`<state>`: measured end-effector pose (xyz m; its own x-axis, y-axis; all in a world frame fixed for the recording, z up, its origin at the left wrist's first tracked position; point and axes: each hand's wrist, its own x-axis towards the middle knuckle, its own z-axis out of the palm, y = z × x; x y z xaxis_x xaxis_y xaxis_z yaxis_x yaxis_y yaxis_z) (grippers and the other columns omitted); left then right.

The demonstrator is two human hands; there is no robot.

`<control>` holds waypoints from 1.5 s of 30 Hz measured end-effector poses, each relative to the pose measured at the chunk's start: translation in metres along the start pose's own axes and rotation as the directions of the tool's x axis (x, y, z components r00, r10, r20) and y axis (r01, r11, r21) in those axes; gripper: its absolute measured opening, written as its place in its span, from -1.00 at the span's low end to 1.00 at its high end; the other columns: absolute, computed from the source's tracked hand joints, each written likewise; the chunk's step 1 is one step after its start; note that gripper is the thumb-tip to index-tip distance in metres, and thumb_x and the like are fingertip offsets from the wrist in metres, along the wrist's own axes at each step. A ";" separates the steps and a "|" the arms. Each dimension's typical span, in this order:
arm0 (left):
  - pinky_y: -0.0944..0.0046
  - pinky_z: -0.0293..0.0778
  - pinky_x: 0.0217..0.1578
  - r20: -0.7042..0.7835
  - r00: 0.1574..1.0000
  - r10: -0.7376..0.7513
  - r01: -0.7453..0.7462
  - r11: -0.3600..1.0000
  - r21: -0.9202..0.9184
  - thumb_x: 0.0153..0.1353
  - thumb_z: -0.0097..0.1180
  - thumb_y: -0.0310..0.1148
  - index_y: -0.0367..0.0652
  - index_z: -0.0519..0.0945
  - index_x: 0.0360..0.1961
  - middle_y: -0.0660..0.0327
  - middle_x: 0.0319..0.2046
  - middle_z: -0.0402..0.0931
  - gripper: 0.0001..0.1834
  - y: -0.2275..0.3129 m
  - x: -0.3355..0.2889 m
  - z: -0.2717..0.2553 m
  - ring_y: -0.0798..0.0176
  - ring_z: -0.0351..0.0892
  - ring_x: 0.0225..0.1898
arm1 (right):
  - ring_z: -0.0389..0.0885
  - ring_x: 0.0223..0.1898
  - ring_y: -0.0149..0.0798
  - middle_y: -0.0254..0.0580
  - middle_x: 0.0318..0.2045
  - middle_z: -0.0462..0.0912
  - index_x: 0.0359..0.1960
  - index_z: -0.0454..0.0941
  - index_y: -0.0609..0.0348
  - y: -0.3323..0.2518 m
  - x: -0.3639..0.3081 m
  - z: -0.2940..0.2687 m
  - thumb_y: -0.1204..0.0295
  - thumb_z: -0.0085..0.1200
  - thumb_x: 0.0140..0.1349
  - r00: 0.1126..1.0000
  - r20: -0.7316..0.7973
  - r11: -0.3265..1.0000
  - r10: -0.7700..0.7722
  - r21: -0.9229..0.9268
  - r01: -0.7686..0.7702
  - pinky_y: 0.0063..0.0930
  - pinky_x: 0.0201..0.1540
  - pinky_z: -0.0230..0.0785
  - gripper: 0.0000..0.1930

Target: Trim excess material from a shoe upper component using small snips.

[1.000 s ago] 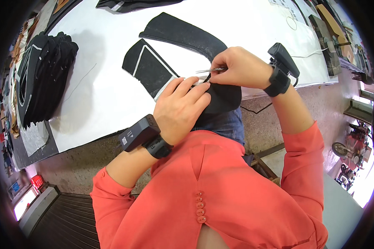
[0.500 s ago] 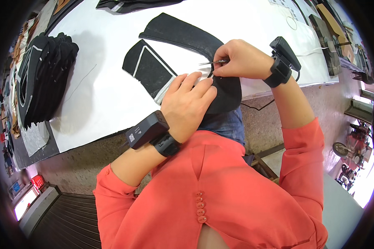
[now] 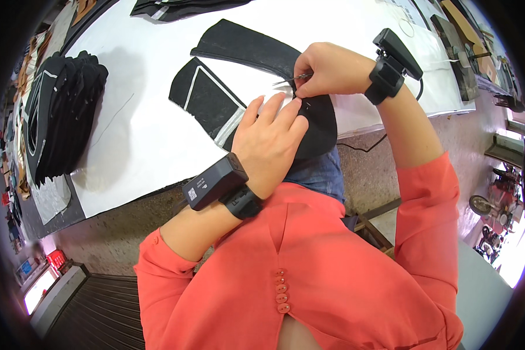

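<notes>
A curved black fabric piece lies on the white-covered table, its near part bending round under my hands. My left hand rests flat on its inner edge, fingers spread and holding nothing. Just beyond those fingertips, my right hand has thumb and forefinger pinched at the same edge. A slim pointed metal tool sticks out leftward from the right hand; its handle is mostly covered, so its exact kind does not show. To the left is a black panel with white stripes, partly under my left hand.
A thick stack of black fabric pieces stands at the table's left. More black pieces lie at the far edge. A loose thread is on the white cover. A dark block sits at the right end. The table's near edge borders my lap.
My right hand has shifted slightly away from me and left, along the black piece's edge. My left hand has slid a little up and right, its fingers now straighter.
</notes>
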<state>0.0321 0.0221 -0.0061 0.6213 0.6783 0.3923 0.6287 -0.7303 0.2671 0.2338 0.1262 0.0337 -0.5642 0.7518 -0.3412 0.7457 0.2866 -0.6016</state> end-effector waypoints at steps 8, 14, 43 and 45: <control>-0.09 0.34 0.28 0.011 0.999 -0.038 0.040 0.983 -0.181 0.07 0.25 -0.50 -0.16 0.63 -0.08 0.19 0.20 0.55 -0.67 0.009 -0.035 -0.005 -0.02 0.48 0.25 | 0.58 -0.54 -0.31 -0.10 -0.58 0.64 -0.42 0.70 0.36 0.001 -0.001 0.003 0.35 0.30 0.02 0.999 -0.030 0.999 0.018 0.031 -0.017 -0.42 -0.39 0.44 -0.74; -0.14 0.29 0.32 0.130 0.986 -0.100 0.114 0.988 -0.107 0.12 0.31 -0.40 -0.18 0.60 0.09 0.15 0.27 0.51 -0.54 -0.020 -0.070 -0.034 -0.09 0.43 0.32 | 0.69 -0.46 0.01 0.08 -0.52 0.68 -0.39 0.71 0.36 -0.008 -0.013 0.028 0.29 0.30 0.04 0.996 -0.093 1.000 -0.016 -0.025 0.014 -0.28 -0.34 0.51 -0.70; 0.02 0.42 0.19 0.112 0.984 0.136 -0.130 0.990 -0.060 0.06 0.15 -0.55 -0.16 0.60 -0.18 0.21 0.05 0.60 -0.75 -0.025 -0.023 -0.029 0.05 0.53 0.14 | 0.71 -0.42 0.03 0.11 -0.53 0.67 -0.44 0.71 0.34 -0.028 -0.023 0.036 0.31 0.21 -0.04 0.983 -0.054 0.973 0.178 0.156 -0.168 -0.25 -0.27 0.55 -0.72; 0.02 0.42 0.19 0.116 0.983 0.145 -0.139 0.989 -0.059 0.06 0.15 -0.55 -0.16 0.60 -0.18 0.21 0.04 0.60 -0.75 -0.024 -0.021 -0.028 0.04 0.53 0.14 | 0.70 -0.43 0.01 0.08 -0.55 0.67 -0.45 0.70 0.32 -0.027 -0.021 0.038 0.31 0.23 -0.04 0.983 -0.071 0.981 0.168 0.108 -0.160 -0.28 -0.30 0.54 -0.73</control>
<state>-0.0093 0.0231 0.0034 0.7557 0.5701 0.3223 0.5076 -0.8209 0.2617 0.2123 0.0801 0.0297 -0.4045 0.8293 -0.3854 0.7835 0.0970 -0.6138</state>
